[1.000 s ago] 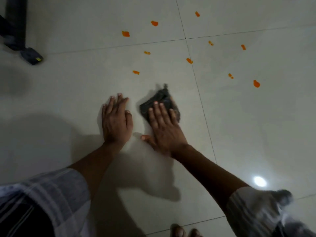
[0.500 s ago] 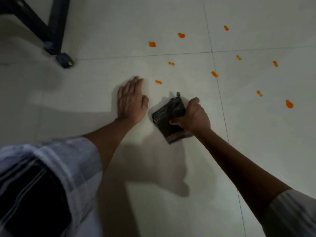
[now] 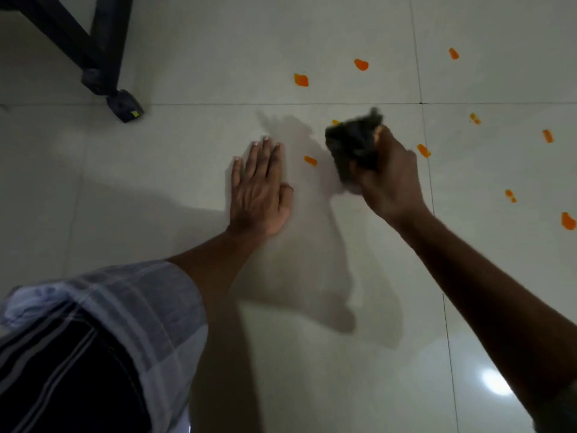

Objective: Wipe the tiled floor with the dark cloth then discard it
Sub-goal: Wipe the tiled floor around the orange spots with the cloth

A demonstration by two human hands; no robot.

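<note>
Dark, crumpled fabric fills the right hand [image 3: 392, 179]: the dark cloth [image 3: 354, 148] is bunched in a closed grip, with the fingers curled around its near side and most of the wad sticking out beyond the knuckles toward the far tiles. The cloth is motion-blurred, so its folds and edges are hard to make out, and whether its underside touches the tiled floor [image 3: 312, 354] or hangs just above it cannot be told. A small orange spot [image 3: 335, 122] peeks out at the cloth's far left edge, partly covered by it.

The left hand [image 3: 260, 190] lies flat on the floor with fingers spread straight and together, palm down, holding nothing. Between the two hands sits another orange spot [image 3: 310, 160], near the cloth and apart from the left fingertips. Just right of the right hand is an orange spot by the grout line [image 3: 423, 150].

Further out, more orange spots scatter across the far and right tiles, among them one at the right edge [image 3: 568, 220], cut by the frame. A black furniture leg [image 3: 103, 48] with a dark foot cap [image 3: 125, 105] stands at the upper left, well apart from the hands. A striped sleeve [image 3: 125, 307] covers the left forearm's near end, and shadows of both arms fall on the tiles between them.
</note>
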